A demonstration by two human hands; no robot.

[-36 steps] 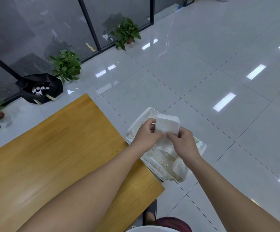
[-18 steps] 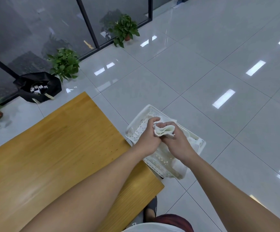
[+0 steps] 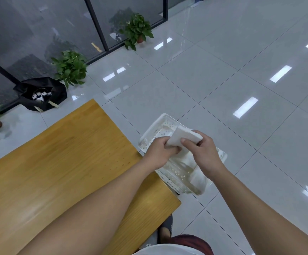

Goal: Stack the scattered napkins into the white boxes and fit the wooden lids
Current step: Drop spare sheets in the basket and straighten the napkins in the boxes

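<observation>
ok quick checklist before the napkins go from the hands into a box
1. Napkins gripped by both hands: ok, left hand and right hand both pinch the stack.
2. Stack squared up: cannot tell, hands cover part of it.
3. White box within sight: not ok, only a perforated basket shows, below the hands.
4. Wooden lid at hand: not ok, none in view.
5. Table beside the left arm has bare space: ok.

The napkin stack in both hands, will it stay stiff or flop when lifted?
Probably floppy: the napkin stack bends where the left hand and right hand hold it. It looks light. Loose sheets may slide apart without a firm grip.
</observation>
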